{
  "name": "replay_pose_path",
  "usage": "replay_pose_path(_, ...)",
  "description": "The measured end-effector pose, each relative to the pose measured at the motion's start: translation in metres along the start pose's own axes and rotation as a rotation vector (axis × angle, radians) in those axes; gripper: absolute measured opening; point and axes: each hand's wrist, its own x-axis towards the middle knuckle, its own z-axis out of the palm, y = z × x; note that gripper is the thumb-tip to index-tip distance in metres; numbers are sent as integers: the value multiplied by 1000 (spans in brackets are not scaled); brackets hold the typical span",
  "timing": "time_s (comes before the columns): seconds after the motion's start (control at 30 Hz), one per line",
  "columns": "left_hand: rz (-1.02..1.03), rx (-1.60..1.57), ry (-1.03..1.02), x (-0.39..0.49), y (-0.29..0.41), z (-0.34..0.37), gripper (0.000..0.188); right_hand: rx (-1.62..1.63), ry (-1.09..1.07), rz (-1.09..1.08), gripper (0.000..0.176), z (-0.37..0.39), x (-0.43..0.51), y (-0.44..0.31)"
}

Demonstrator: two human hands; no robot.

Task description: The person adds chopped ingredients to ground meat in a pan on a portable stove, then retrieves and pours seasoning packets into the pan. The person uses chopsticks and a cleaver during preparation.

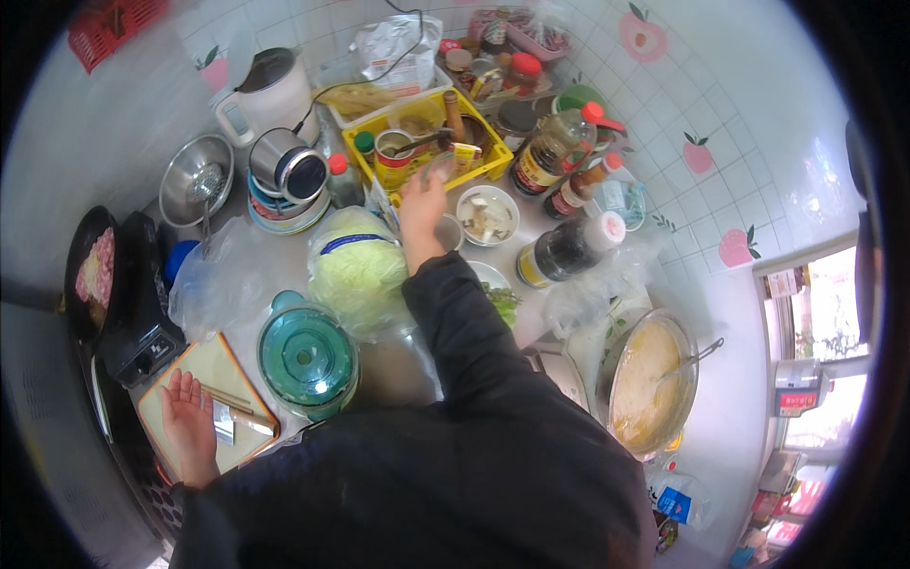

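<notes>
My right hand (424,213) reaches over the near edge of a yellow plastic basket (355,153) of seasonings. Its fingers are around a small see-through item (439,168), too blurred to name. In the basket are a yellow-and-red can (393,171) and a wooden-handled tool (453,117). A bagged cabbage (359,274) lies beside my right forearm. Palm up, my left hand (188,423) hovers empty above a cutting board (195,363). A knife (249,421) and chopsticks (231,400) rest on that board, the knife partly hidden.
A frying pan (96,274) with ground meat sits on a black cooker (146,341) at left. A teal-lidded container (306,355) stands in front of me. To the right are a bowl of white pieces (488,215), sauce bottles (569,249) and a large pot of yellowish liquid (650,387).
</notes>
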Motion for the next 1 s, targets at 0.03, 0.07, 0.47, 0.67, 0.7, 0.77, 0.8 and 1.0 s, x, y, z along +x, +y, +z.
replay_pose_path(0.03, 2, 22, -74, 1, -1, 0, 45, -4, -19, 20, 31, -2, -2, 3)
replay_pose_path(0.07, 3, 26, -63, 2, 0, 0, 45, -133, 1, -70, 35, -5, -4, 4)
replay_pose_path(0.47, 51, 43, 52, 11, -6, 17, 34, 86, -120, 227, 30, -75, -28, -24)
replay_pose_path(0.67, 121, 156, 147, 17, -17, 13, 46, 80, -260, 267, 18, -121, -54, -32)
replay_pose_path(0.7, 120, 168, 163, 16, -19, 13, 47, 67, -273, 263, 16, -124, -57, -32)
replay_pose_path(0.77, 125, 185, 155, 16, -22, 16, 45, 26, -291, 239, 13, -128, -62, -32)
replay_pose_path(0.8, 111, 173, 192, 15, -23, 19, 44, 2, -297, 221, 12, -128, -64, -32)
replay_pose_path(1.0, 75, 126, 93, 9, -26, 31, 43, -17, -371, 210, 12, -133, -77, -60)
